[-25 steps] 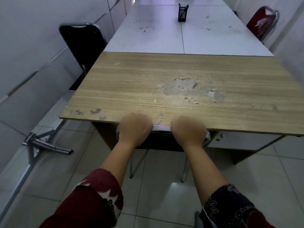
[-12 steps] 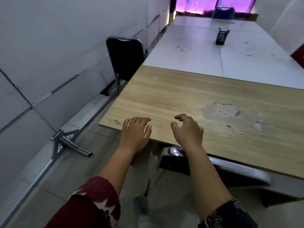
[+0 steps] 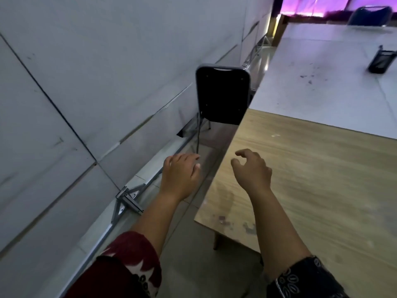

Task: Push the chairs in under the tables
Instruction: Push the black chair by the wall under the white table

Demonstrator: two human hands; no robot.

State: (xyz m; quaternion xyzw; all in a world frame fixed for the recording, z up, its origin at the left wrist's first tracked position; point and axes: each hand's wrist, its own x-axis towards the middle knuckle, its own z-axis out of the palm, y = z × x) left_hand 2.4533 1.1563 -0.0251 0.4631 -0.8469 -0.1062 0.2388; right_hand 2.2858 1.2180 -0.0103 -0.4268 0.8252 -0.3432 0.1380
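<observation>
Black chair (image 3: 222, 97) stands far ahead, at left edge of wooden surface (image 3: 311, 179), back upright, tall axis vertical, seat hidden; how far tucked under, cannot tell; left hand (image 3: 180, 175) empty, fingers loosely spread, over floor gap between wall (image 3: 96, 82) and surface, in line with chair, nearer to it; right hand (image 3: 253, 171) empty, fingers curled apart, above surface's near-left part; black mesh holder (image 3: 381, 62) on far white surface (image 3: 322, 82), contents not visible; blue chair (image 3: 369, 16) at far end.
</observation>
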